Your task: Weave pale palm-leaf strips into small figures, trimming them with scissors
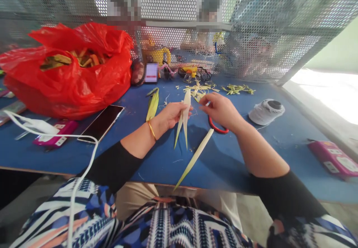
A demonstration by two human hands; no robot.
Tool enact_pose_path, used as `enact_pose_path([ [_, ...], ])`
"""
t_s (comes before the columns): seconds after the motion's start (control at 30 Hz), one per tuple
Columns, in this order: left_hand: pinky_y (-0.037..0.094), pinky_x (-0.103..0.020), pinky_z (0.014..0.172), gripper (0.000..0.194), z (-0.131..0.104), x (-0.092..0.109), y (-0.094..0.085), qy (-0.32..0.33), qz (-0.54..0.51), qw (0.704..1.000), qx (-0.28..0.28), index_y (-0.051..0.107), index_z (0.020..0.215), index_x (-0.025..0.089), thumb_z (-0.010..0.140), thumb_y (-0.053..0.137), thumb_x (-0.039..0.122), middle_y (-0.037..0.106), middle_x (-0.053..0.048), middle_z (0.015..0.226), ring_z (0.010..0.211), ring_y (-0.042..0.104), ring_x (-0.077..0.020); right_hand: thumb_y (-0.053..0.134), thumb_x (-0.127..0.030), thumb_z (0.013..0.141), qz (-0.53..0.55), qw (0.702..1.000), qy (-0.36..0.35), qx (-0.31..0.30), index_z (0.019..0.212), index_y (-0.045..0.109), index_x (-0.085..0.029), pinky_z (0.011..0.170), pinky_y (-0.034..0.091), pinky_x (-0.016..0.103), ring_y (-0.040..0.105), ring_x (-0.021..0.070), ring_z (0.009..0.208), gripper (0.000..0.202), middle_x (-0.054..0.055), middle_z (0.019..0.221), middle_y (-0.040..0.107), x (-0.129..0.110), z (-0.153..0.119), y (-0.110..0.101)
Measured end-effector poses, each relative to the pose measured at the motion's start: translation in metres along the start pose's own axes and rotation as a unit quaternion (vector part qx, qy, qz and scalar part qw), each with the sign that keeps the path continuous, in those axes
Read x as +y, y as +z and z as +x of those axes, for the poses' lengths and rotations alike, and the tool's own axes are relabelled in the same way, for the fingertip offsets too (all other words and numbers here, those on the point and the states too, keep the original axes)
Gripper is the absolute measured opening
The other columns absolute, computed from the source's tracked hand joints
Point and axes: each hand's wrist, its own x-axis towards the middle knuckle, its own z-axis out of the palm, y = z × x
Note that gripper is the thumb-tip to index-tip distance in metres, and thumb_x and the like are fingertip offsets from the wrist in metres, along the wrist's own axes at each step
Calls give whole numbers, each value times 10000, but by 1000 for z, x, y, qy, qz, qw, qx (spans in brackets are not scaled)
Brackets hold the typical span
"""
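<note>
In the head view, my left hand (175,114) pinches pale corn husk strips (185,115). Their pointed greenish ends hang down over the blue table (156,158). My right hand (220,109) hovers just right of them with its fingers curled. What its fingertips hold, if anything, is too small to make out. Below that hand shows a red looped handle (218,125), partly hidden. A single loose husk strip (195,158) lies slanting toward the table's front edge. Behind my left wrist rests a greener piece of husk (153,104).
A red plastic bag (69,87) full of husks stands at left, near a dark phone (102,123) and a white cable (93,154). Husk scraps (200,88) lie behind my hands. At right are a white thread spool (266,112) and a magenta box (332,157). Perforated metal panels (179,2) rise behind.
</note>
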Motion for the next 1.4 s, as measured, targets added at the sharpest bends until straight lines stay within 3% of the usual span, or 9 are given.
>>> enact_pose_path([
  [0.1,507,-226,491,186,3,9,-7,12,33,999,25,614,661,142,797,538,42,605,-20,548,446,568,-104,778,-125,563,-56,962,-24,-265,685,717,-231,624,401,272,588,165,675,172,7,753,660,1,-3,-8],
  [0.17,503,-243,479,156,5,15,-13,11,75,997,17,611,666,147,757,553,34,610,-26,554,441,573,-121,821,-114,505,-81,932,-24,-353,644,716,-231,584,379,268,581,168,646,210,1,704,655,-3,-7,-3],
  [0.43,458,-228,472,121,10,28,-28,34,135,989,47,605,691,153,748,567,54,618,-22,597,454,557,-116,682,-34,582,-115,911,-67,-390,549,668,-203,568,341,272,561,145,582,172,3,606,637,-14,-12,9],
  [0.63,472,-213,484,115,13,23,-26,27,175,983,54,562,744,154,766,542,44,617,2,616,485,567,-106,646,-309,728,168,927,48,-332,709,576,-198,573,419,248,603,136,606,132,7,676,672,-1,-4,-28],
  [0.8,466,-232,464,147,5,19,-23,4,244,969,-30,558,732,168,677,565,33,631,-7,600,460,581,-130,705,-404,624,365,919,138,60,708,566,-202,491,388,238,476,75,465,259,-24,609,613,12,5,-30],
  [0.9,447,-215,468,110,-3,15,-24,-1,298,942,-154,586,693,168,653,587,65,646,-11,606,457,585,-119,699,-384,598,381,894,165,167,677,572,-199,439,326,232,408,62,425,238,-25,566,595,14,9,-23],
  [1.07,489,-239,591,53,-4,6,-22,65,392,871,-289,678,730,183,680,665,196,691,-8,672,601,636,-141,691,-398,587,365,909,158,122,656,593,-193,428,280,237,387,64,418,238,-28,546,584,10,9,-21],
  [1.27,474,-338,867,122,-11,12,-8,501,420,756,29,735,889,199,804,666,251,743,-74,931,907,651,-206,682,-367,623,281,953,103,-55,614,629,-188,451,227,244,354,63,444,188,-59,502,506,2,2,-15],
  [1.4,483,-301,738,92,-14,11,-7,429,447,784,-37,745,799,204,793,692,279,742,-42,802,777,662,-191,724,-352,643,296,940,106,-134,604,634,-186,449,215,237,345,60,442,193,-74,465,461,-7,-2,-9],
])
